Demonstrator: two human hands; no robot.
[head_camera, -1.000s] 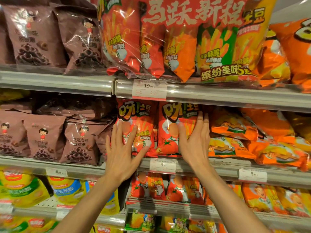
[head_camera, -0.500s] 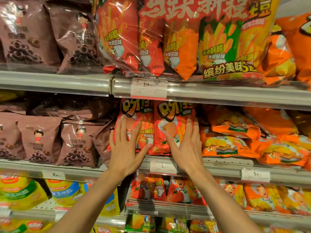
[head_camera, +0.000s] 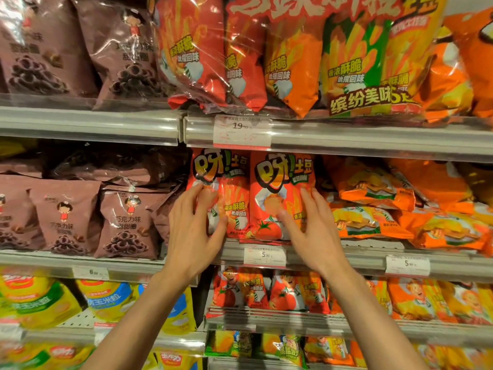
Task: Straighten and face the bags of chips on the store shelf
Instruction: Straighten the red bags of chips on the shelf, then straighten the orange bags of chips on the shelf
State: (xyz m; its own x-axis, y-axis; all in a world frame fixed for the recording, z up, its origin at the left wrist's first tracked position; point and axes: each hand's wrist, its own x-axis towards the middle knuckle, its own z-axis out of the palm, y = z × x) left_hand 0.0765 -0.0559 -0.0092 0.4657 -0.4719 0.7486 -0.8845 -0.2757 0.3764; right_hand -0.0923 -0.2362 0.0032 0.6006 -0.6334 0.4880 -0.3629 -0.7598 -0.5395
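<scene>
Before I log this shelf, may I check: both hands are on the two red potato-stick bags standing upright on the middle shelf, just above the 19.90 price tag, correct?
Not quite. The head view shows the left hand and right hand on the two upright red bags, but the tag just below them is the 5.90 price tag; the 19.90 price tag is above them.

middle shelf (head_camera: 333,256) — brown bags (head_camera: 125,222) left | red chip bags (head_camera: 277,196) upright, centre | orange bags (head_camera: 373,204) piled right
</scene>
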